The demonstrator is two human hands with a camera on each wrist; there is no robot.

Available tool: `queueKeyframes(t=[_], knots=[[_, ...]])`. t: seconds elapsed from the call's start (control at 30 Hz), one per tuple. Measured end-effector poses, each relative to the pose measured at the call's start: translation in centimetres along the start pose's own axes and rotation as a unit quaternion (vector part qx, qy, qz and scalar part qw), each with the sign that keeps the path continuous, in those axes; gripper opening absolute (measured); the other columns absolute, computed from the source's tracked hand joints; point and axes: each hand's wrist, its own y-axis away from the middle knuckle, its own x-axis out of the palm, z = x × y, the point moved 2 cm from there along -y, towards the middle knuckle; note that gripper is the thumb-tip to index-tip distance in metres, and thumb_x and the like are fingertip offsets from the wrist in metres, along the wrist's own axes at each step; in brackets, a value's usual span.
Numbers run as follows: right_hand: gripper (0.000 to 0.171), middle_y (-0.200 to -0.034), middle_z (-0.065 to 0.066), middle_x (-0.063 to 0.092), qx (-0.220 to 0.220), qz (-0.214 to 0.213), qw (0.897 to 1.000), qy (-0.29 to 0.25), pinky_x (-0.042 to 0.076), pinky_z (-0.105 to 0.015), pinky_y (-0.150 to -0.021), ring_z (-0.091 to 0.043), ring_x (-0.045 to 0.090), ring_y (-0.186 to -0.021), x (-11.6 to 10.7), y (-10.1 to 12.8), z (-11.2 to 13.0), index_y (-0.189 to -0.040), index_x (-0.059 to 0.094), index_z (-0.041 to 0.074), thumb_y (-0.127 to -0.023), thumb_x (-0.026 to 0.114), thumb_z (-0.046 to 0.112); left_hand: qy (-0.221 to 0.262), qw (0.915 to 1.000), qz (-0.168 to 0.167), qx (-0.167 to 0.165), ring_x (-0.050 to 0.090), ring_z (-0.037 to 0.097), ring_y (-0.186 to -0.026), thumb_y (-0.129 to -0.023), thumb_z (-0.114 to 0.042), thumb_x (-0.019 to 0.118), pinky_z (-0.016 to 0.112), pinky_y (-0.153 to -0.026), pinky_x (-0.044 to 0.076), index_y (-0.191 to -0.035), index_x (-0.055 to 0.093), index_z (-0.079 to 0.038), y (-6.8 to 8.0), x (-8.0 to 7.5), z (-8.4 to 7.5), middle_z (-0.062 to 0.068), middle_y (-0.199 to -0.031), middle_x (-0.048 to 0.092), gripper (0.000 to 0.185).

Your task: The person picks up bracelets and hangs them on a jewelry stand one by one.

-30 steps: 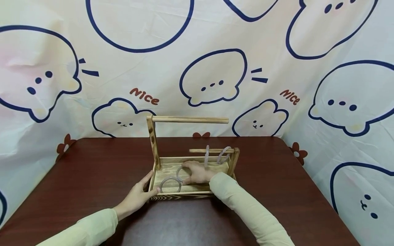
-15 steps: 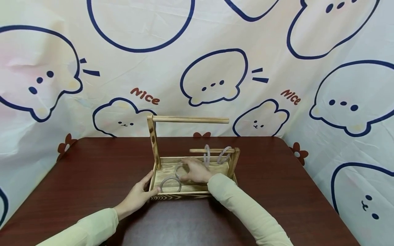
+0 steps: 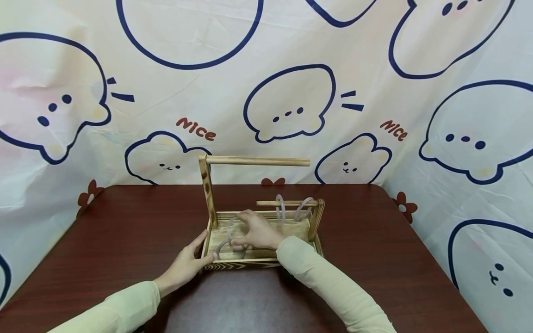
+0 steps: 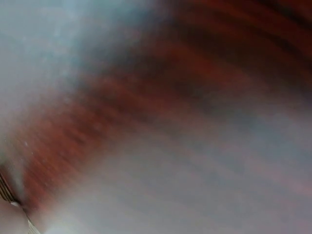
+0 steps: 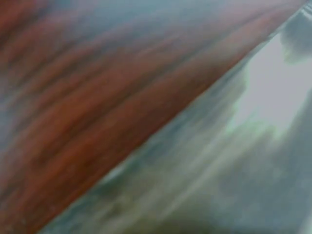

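A: Edges, room?
B: Pale wooden tray rack [image 3: 258,263] mid dark red table [image 3: 125,231]; bare tabletop all round.
A: Hands?
B: My left hand [image 3: 189,263] rests flat-fingered on the tray's left edge. My right hand [image 3: 256,231] pinches one translucent grey ring [image 3: 231,230] above the tray floor.
A: Count?
B: Rings: four — one held, one lying [image 3: 222,249], two hung on the low dowel [image 3: 287,203].

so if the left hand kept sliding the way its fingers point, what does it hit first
Nothing new, probably: the left hand already rests against the near left corner of the wooden tray. Pushing on would press into that wall, with a ring lying just inside; depth is hard to judge.
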Motion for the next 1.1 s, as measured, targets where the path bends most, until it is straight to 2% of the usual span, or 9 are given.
queueKeyframes(t=[0.03,0.1,0.47,0.5,0.57,0.67,0.77,0.87,1.1], knots=[[0.079,-0.127,-0.005,0.051,-0.006,0.000,1.000,-0.004,0.042,-0.034,-0.097,-0.020,0.052,-0.113,-0.1,0.1,0.3,-0.134,0.046,0.007,-0.070,0.077,0.041,0.002,1.0000,0.000,-0.001,0.049,0.012,-0.055,-0.087,-0.028,0.063,0.024,-0.045,0.041,-0.148,0.014,-0.007,0.0,0.0,0.0,0.018,-0.152,0.013,0.082],[0.080,-0.126,-0.005,0.051,-0.017,0.003,1.000,-0.004,0.043,-0.032,-0.095,-0.019,0.052,-0.110,-0.2,0.2,0.8,-0.135,0.046,0.007,-0.070,0.077,0.042,0.013,0.9999,0.005,-0.007,0.030,0.008,-0.039,-0.087,-0.028,0.064,0.025,-0.040,0.038,-0.148,0.013,-0.009,0.0,0.0,0.0,0.018,-0.152,0.012,0.082],[0.079,-0.129,0.000,0.042,-0.050,0.001,0.998,-0.027,0.043,-0.024,-0.087,-0.014,0.049,-0.106,-0.6,0.6,2.8,-0.138,0.043,0.016,-0.072,0.075,0.045,0.007,0.9999,0.007,-0.007,0.042,0.013,-0.047,-0.086,-0.033,0.063,0.027,-0.046,0.043,-0.148,0.012,-0.009,0.0,-0.1,-0.1,0.017,-0.152,0.012,0.083],[0.079,-0.130,0.001,0.041,-0.047,0.000,0.998,-0.031,0.043,-0.025,-0.088,-0.014,0.049,-0.107,-0.6,0.6,2.9,-0.138,0.043,0.017,-0.072,0.075,0.045,-0.001,1.0000,0.004,-0.004,0.052,0.015,-0.059,-0.086,-0.033,0.063,0.028,-0.053,0.045,-0.148,0.013,-0.008,0.0,-0.2,-0.1,0.017,-0.152,0.013,0.083],[0.079,-0.131,0.001,0.042,-0.041,-0.003,0.998,-0.038,0.043,-0.028,-0.091,-0.015,0.049,-0.110,-0.7,0.8,3.2,-0.138,0.042,0.018,-0.072,0.074,0.046,-0.010,1.0000,0.001,0.001,0.057,0.023,-0.093,-0.087,-0.034,0.062,0.032,-0.068,0.048,-0.148,0.013,-0.007,0.0,-0.2,-0.2,0.017,-0.152,0.012,0.083],[0.078,-0.132,0.001,0.045,-0.041,-0.010,0.998,-0.041,0.043,-0.033,-0.094,-0.017,0.048,-0.114,-1.0,1.0,3.6,-0.139,0.041,0.019,-0.072,0.074,0.045,-0.019,0.9998,-0.003,0.010,0.019,0.032,-0.136,-0.087,-0.035,0.062,0.041,-0.093,0.036,-0.147,0.014,-0.004,0.1,-0.2,-0.2,0.017,-0.152,0.012,0.083],[0.078,-0.131,0.001,0.048,-0.052,-0.016,0.998,-0.044,0.043,-0.033,-0.095,-0.017,0.049,-0.116,-1.3,1.3,4.0,-0.138,0.041,0.019,-0.073,0.075,0.042,-0.013,0.9999,0.001,0.011,0.008,0.035,-0.139,-0.087,-0.036,0.062,0.051,-0.101,0.027,-0.147,0.012,-0.004,0.1,-0.3,-0.2,0.017,-0.153,0.011,0.084],[0.077,-0.133,0.000,0.047,-0.065,-0.017,0.996,-0.053,0.044,-0.031,-0.094,-0.016,0.050,-0.116,-1.7,1.5,4.4,-0.139,0.041,0.017,-0.073,0.075,0.040,-0.016,0.9998,0.002,0.010,0.007,0.036,-0.139,-0.087,-0.037,0.062,0.054,-0.103,0.026,-0.147,0.012,-0.004,0.1,-0.3,-0.2,0.017,-0.153,0.011,0.085],[0.080,-0.136,-0.003,0.046,-0.080,-0.028,0.996,-0.034,0.043,-0.029,-0.096,-0.017,0.051,-0.118,-2.8,2.0,5.0,-0.139,0.040,0.015,-0.072,0.076,0.039,-0.027,0.9996,0.000,0.008,0.015,0.032,-0.137,-0.087,-0.038,0.061,0.046,-0.097,0.030,-0.147,0.013,-0.004,0.1,-0.2,-0.3,0.017,-0.152,0.013,0.084]])
